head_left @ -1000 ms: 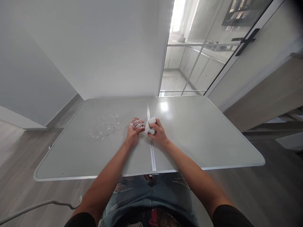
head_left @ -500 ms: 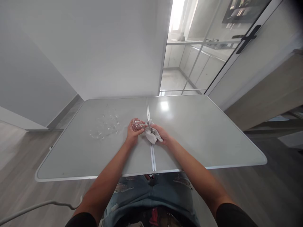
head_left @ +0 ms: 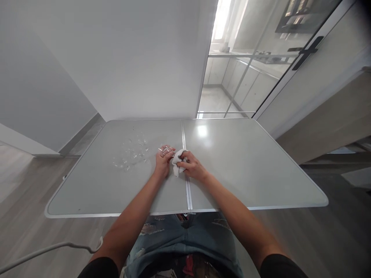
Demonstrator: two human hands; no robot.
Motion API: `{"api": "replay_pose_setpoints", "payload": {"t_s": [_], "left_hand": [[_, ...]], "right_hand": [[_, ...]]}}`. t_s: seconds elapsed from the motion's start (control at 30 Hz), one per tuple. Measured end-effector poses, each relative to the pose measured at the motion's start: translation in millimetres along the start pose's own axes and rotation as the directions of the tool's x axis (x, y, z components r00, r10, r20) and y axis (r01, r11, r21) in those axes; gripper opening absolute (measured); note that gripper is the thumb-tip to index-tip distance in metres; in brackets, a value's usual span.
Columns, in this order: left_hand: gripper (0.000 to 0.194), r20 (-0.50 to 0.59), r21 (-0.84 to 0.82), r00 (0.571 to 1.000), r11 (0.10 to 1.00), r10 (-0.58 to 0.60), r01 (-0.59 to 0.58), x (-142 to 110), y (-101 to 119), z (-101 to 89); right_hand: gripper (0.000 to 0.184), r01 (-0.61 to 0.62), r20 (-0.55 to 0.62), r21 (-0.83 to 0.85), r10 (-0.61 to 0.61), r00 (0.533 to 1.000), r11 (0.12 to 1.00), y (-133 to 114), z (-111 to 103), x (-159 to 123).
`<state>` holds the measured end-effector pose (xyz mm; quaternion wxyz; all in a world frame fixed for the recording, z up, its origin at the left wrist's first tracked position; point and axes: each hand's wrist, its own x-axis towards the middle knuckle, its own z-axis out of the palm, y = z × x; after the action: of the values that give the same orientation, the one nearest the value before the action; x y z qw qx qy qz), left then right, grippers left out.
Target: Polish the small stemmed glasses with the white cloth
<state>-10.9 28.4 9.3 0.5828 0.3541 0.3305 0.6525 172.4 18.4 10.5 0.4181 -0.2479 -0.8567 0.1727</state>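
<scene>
My left hand (head_left: 163, 163) is closed around a clear drinking glass (head_left: 164, 150), held just above the table left of its centre seam. The glass lies sideways between the fingers, and its right end is hidden by the cloth. With bent fingers, my right hand (head_left: 193, 166) grips a white cloth (head_left: 177, 160) and presses it against that right end. Part of the cloth hangs below the fingers. Several clear glass things (head_left: 131, 152) are grouped on the table to the left of my hands; their outlines are too faint to tell their exact shape.
The pale folding table (head_left: 246, 170) has a metal rim and a metal seam (head_left: 188, 189) down its middle. A white wall (head_left: 139, 69) stands behind it, with a glass-paned door (head_left: 246, 65) at the back right. A pale cable (head_left: 58, 245) runs at the lower left.
My right hand has moved a little left and wrapped the cloth around the glass's right end. The glass has turned slightly in my left hand. The view has shifted a little.
</scene>
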Motion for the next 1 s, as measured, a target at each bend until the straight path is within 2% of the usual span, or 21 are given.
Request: {"api": "replay_pose_setpoints", "payload": {"t_s": [0.07, 0.1, 0.13, 0.2, 0.23, 0.27, 0.33, 0.37, 0.4, 0.43, 0.47, 0.53, 0.6, 0.67, 0.77, 0.83, 0.9, 1.0], "left_hand": [[0.051, 0.046, -0.015, 0.999, 1.0, 0.002, -0.001, -2, 2, 1.4], [0.053, 0.068, -0.016, 0.998, 1.0, 0.007, -0.006, -2, 2, 2.3], [0.055, 0.088, -0.01, 0.996, 1.0, 0.012, -0.011, -3, 3, 3.3], [0.06, 0.115, 0.016, 0.993, 1.0, 0.022, -0.024, -4, 4, 5.1], [0.063, 0.123, 0.033, 0.992, 0.999, 0.023, -0.027, -4, 4, 5.9], [0.065, 0.127, 0.049, 0.992, 0.998, 0.024, -0.03, -5, 4, 6.6], [0.068, 0.129, 0.078, 0.991, 0.996, 0.023, -0.034, -5, 4, 8.1], [0.068, 0.128, 0.09, 0.991, 0.995, 0.024, -0.036, -5, 4, 8.9], [0.068, 0.128, 0.1, 0.991, 0.994, 0.024, -0.037, -6, 4, 9.6], [0.067, 0.13, 0.107, 0.991, 0.994, 0.023, -0.037, -6, 4, 10.1], [0.067, 0.133, 0.11, 0.991, 0.993, 0.023, -0.038, -6, 5, 10.3], [0.068, 0.141, 0.104, 0.99, 0.994, 0.03, -0.044, -6, 5, 10.0], [0.068, 0.146, 0.093, 0.989, 0.995, 0.032, -0.046, -5, 4, 8.6], [0.067, 0.135, 0.091, 0.99, 0.995, 0.035, -0.047, -4, 2, 7.4], [0.06, 0.086, 0.125, 0.995, 0.99, 0.055, -0.065, -4, -1, 7.6], [0.052, 0.07, 0.167, 0.995, 0.983, 0.071, -0.082, -5, -2, 9.4], [0.046, 0.087, 0.193, 0.994, 0.977, 0.07, -0.086, -6, -3, 11.4], [0.045, 0.116, 0.206, 0.992, 0.976, 0.044, -0.067, -6, -4, 12.7]], "right_hand": [[0.014, -0.074, -0.055, 0.071, 0.078, 0.995, 0.995, -1, 3, 2], [0.013, -0.142, -0.105, 0.137, 0.157, 0.982, 0.98, -2, 4, 3], [0.013, -0.225, -0.155, 0.226, 0.263, 0.952, 0.948, -3, 5, 5], [0.019, -0.379, -0.197, 0.472, 0.515, 0.834, 0.796, -3, 6, 9], [0.023, -0.432, -0.142, 0.602, 0.623, 0.769, 0.671, -3, 6, 10], [0.028, -0.47, -0.039, 0.708, 0.694, 0.719, 0.527, -3, 5, 12], [0.037, -0.522, 0.196, 0.81, 0.715, 0.671, 0.268, -2, 2, 13], [0.04, -0.538, 0.265, 0.82, 0.702, 0.661, 0.197, -2, 1, 14], [0.041, -0.54, 0.279, 0.822, 0.7, 0.657, 0.18, -2, 1, 14], [0.039, -0.526, 0.23, 0.822, 0.716, 0.659, 0.221, -2, 0, 14], [0.037, -0.501, 0.132, 0.808, 0.733, 0.667, 0.31, -3, 0, 14], [0.029, -0.453, -0.095, 0.699, 0.699, 0.709, 0.554, -5, 1, 12], [0.021, -0.392, -0.248, 0.497, 0.56, 0.79, 0.774, -6, 0, 10], [0.012, -0.309, -0.285, 0.278, 0.385, 0.878, 0.91, -5, -2, 6], [0.008, -0.177, -0.139, -0.023, 0.172, 0.975, 0.984, -1, -5, 1], [0.012, -0.117, -0.037, -0.138, 0.113, 0.993, 0.983, 1, -5, 0], [0.016, -0.119, -0.034, -0.139, 0.115, 0.993, 0.983, 1, -4, 1], [0.026, -0.196, -0.072, 0.029, 0.197, 0.978, 0.98, -1, -2, 2]]}}
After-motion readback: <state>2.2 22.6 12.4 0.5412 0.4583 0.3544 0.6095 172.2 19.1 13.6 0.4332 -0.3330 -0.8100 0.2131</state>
